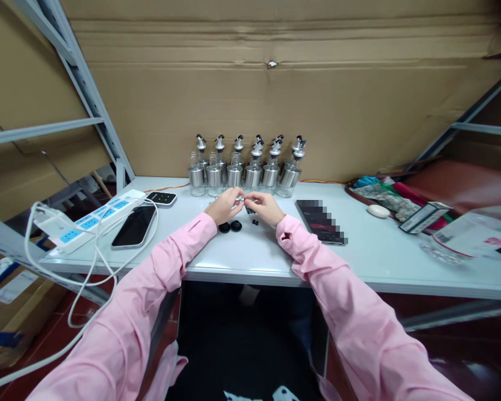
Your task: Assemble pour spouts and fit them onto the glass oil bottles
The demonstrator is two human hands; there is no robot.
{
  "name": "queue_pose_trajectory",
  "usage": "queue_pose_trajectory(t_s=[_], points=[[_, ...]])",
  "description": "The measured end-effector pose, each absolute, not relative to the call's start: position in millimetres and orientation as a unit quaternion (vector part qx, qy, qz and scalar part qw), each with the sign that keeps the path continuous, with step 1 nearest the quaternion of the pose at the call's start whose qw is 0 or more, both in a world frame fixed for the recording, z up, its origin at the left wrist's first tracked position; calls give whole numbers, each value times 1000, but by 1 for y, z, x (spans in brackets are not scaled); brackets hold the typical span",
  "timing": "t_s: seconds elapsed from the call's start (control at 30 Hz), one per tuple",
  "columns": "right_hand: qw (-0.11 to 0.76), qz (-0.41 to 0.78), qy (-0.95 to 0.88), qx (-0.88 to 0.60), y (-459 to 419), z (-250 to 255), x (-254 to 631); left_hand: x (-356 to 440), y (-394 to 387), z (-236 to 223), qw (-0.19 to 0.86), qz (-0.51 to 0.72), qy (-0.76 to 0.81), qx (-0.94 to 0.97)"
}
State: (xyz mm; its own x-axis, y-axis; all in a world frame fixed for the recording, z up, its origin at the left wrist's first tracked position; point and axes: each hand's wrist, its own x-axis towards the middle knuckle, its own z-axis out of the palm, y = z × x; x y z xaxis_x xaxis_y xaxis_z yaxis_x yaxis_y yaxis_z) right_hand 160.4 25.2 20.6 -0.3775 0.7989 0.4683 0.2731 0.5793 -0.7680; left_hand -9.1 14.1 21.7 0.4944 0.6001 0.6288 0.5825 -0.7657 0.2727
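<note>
My left hand (225, 205) and my right hand (266, 206) meet above the white table, fingertips pinched together. Between them is a small silvery part (241, 199), mostly covered by the fingers; its exact kind is hard to make out. Two black round caps (236, 225) lie just below my left hand. Several tiny black pieces (255, 222) are scattered under and beside my right fingers. Behind the hands stand two rows of glass oil bottles with steel sleeves (234, 176). Pour spouts (257, 148) top many of them; three at the front left have bare necks.
On the left are a power strip (104, 218) with white cables, a phone (134, 226) and a small black-and-white device (162, 199). A dark phone (320, 221) lies right of my hands. Farther right are a small box (425, 218) and a large clear plastic bottle (471, 236).
</note>
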Motion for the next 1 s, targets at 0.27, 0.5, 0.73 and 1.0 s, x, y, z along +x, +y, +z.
queue_pose_trajectory(t_s=[0.27,0.5,0.73,1.0], points=[[426,240,-798,-352,25,19,158,-6,15,22,-29,350,313,882],[417,188,-819,-347,23,23,160,-6,14,23,-58,335,298,892],[421,159,-822,-349,20,26,160,-5,14,23,-57,339,302,889],[416,216,-816,-338,16,31,163,-6,16,22,-21,378,319,869]])
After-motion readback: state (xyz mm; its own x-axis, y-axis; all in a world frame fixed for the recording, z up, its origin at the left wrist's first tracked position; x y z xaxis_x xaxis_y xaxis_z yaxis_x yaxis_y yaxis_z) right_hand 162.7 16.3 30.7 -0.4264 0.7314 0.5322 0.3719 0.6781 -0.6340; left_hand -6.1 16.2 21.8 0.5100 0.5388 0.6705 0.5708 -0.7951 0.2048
